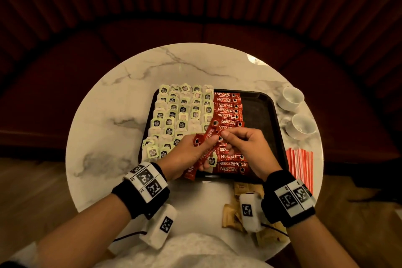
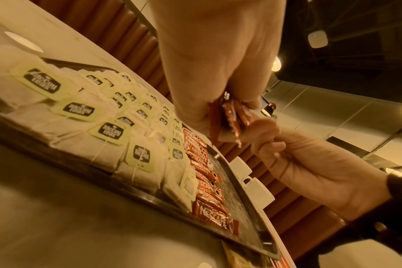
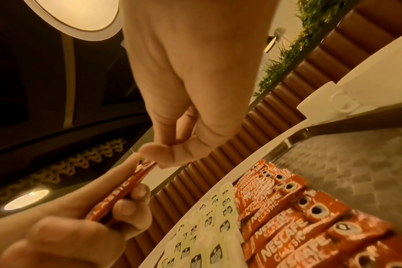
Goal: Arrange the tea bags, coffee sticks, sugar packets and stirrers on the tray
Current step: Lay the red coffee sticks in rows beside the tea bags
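A black tray [image 1: 258, 115] lies on the round marble table. Rows of tea bags [image 1: 178, 115] fill its left part. Beside them a column of red coffee sticks [image 1: 228, 106] runs down the middle, and the right part is bare. Above the tray's near side my left hand [image 1: 195, 152] grips a bundle of coffee sticks [image 1: 208, 135]. My right hand [image 1: 237, 139] pinches the top end of one stick of that bundle [image 3: 126, 186] between thumb and forefinger. Brown sugar packets [image 1: 230, 217] lie on the table in front of the tray. Red-and-white striped stirrers [image 1: 300, 163] lie to its right.
Two white cups [image 1: 292, 98] [image 1: 303, 126] on saucers stand at the table's right edge, beyond the tray. A dark red padded bench curves behind the table. The table's far half [image 1: 174, 65] holds nothing.
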The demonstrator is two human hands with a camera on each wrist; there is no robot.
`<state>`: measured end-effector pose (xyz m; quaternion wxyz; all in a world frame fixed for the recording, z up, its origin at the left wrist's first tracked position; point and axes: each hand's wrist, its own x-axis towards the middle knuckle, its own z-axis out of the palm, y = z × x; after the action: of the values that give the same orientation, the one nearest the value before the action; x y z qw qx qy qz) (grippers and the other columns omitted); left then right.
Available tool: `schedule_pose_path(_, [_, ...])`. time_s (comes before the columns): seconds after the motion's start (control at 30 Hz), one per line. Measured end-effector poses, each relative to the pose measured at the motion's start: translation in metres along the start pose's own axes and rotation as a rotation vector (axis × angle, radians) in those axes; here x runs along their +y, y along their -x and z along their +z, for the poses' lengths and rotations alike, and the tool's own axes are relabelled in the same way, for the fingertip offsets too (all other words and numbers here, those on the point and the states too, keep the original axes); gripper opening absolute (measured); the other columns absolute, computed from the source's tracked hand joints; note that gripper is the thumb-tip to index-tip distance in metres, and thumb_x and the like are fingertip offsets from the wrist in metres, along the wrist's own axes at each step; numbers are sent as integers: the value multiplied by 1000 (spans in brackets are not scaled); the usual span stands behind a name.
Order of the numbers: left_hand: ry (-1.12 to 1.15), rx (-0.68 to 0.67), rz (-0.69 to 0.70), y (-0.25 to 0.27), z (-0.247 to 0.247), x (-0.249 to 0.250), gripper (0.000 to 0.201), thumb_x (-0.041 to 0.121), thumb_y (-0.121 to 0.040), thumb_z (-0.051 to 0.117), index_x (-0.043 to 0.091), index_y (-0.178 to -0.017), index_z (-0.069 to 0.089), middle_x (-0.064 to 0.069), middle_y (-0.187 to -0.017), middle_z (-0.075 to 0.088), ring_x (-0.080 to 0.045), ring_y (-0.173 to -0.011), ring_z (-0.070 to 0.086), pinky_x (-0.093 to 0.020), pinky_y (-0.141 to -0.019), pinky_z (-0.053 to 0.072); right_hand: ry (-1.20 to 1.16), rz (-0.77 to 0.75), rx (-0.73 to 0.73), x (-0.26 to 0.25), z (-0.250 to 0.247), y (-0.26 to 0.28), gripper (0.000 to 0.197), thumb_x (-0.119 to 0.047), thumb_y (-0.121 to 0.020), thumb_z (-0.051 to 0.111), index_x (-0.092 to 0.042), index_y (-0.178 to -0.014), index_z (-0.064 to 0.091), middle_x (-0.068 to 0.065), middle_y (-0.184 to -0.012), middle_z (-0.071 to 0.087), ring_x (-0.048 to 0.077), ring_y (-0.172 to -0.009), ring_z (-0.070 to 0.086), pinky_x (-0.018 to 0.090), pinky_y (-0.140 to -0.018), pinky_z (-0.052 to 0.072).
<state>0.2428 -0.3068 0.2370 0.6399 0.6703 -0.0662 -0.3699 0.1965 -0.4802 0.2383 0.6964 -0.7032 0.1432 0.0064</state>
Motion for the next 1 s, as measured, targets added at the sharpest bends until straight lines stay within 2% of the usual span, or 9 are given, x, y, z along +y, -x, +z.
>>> schedule_pose_path(0.13, [-12,-16,44,-1,1,1,27,39,-92,59,12,-93,58,-1,-73,65,-13,-47,55,-22,-43,44,-88,-29,69,-2,0,0,13,-12,-91,65,-4,-99,72,8,-82,72,11,-67,67,19,-64,56])
schedule_pose_path(0.2, [-7,-2,41,0,2,4,25,35,-95,57,11,-93,57,4,-68,65,-9,-43,51,-21,-42,42,-158,-16,120,0,0,1,12,-10,-92,64,-4,-99,71,12,-83,71,12,-68,68,19,-65,57])
schedule_pose_path(0.27, [-21,18,34,-1,1,4,24,34,-98,54,12,-91,57,6,-58,64,-6,-39,48,-19,-41,39,-209,6,150,3,-2,2,12,-8,-93,63,-6,-102,70,10,-83,71,14,-71,69,20,-66,57])
schedule_pose_path(0.37, [-50,33,47,-2,-1,0,23,38,-98,53,16,-93,58,2,-71,66,-8,-43,49,-22,-42,39,-119,32,86,7,-9,6,24,-9,-94,62,-12,-117,68,7,-97,75,15,-83,72,28,-74,60])
schedule_pose_path(0.43, [-63,36,42,-2,-3,-2,25,40,-98,52,16,-95,59,3,-67,64,-9,-44,49,-22,-43,39,-55,39,71,9,-16,6,22,-10,-95,61,-12,-115,69,5,-103,74,15,-91,71,31,-76,60])
schedule_pose_path(0.5, [-43,71,37,-2,-5,-2,29,40,-98,51,14,-93,61,4,-67,63,-10,-45,49,-22,-43,38,-58,60,137,10,-24,3,19,-10,-94,62,-10,-111,69,5,-97,75,13,-85,71,25,-72,58])
schedule_pose_path(0.63, [-70,140,45,-3,-15,-2,31,37,-100,51,10,-98,68,0,-85,63,-9,-49,50,-19,-40,36,-101,113,273,17,-45,-4,12,-3,-95,58,-10,-101,66,0,-79,73,6,-68,68,17,-61,55])
schedule_pose_path(0.8, [-33,131,4,1,-18,-2,27,28,-99,53,8,-101,71,0,-83,62,-6,-45,45,-18,-38,34,7,186,336,35,-66,-11,12,-4,-95,58,-7,-104,66,10,-95,71,13,-78,66,19,-71,58])
schedule_pose_path(1.0, [21,164,-87,-1,-16,-6,20,20,-99,54,10,-102,70,-3,-82,60,-8,-45,43,-19,-37,32,171,292,263,52,-67,-14,12,-2,-95,59,-6,-103,67,9,-91,70,15,-81,66,27,-78,57])
